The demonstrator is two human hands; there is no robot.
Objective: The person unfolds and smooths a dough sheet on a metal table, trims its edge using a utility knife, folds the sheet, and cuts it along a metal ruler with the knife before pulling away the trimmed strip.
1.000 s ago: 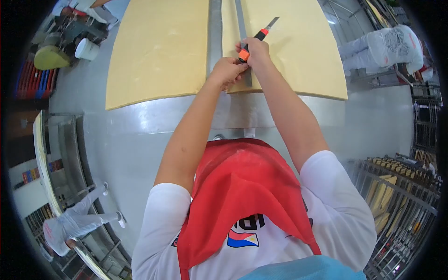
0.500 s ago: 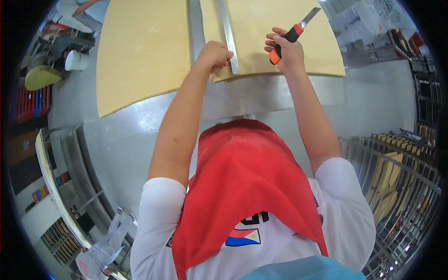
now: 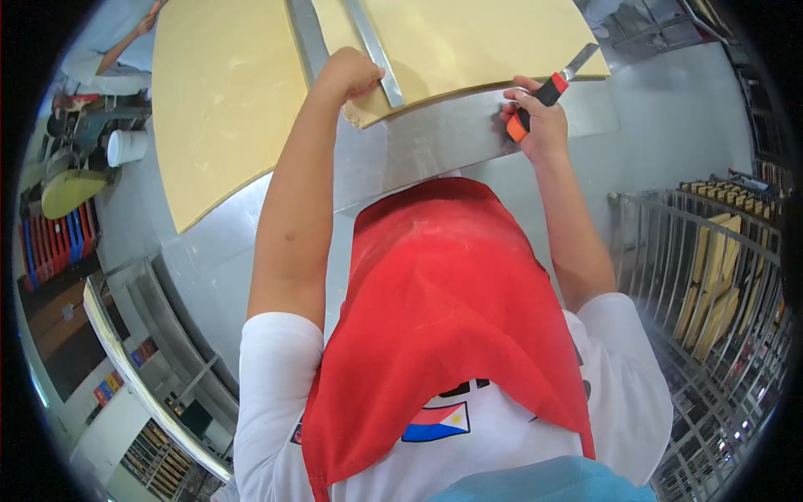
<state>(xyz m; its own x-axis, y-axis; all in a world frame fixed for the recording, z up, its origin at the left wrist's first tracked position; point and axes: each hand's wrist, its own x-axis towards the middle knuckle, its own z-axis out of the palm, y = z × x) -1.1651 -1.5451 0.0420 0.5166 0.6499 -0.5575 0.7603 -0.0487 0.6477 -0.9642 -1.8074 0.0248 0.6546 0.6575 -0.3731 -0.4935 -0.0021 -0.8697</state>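
Two large pale yellow sheets, dough or cake by their look, lie flat on a metal table (image 3: 443, 138): the left sheet (image 3: 226, 100) and the right sheet (image 3: 485, 38). Along the left part of the right sheet runs a flat metal ruler (image 3: 376, 54). My left hand (image 3: 350, 73) is curled closed beside it, thumb side touching the ruler's edge; its palm side is hidden. Under this hand the sheet's near corner looks rough. My right hand (image 3: 542, 124) grips a black and orange utility knife (image 3: 544, 94), blade out, pointing up and right over the sheet's near edge.
A slatted metal rack (image 3: 669, 243) with yellow slabs stands at the right. At far left are a white bucket (image 3: 126, 147), red and blue stacked items (image 3: 58, 238) and another person's arm (image 3: 121, 52). A bare metal strip (image 3: 308, 38) separates the sheets.
The view has shifted, so sheets and ruler appear higher and further left. My right hand has drawn the knife back toward me, to the sheet's near edge. My left hand stays beside the ruler.
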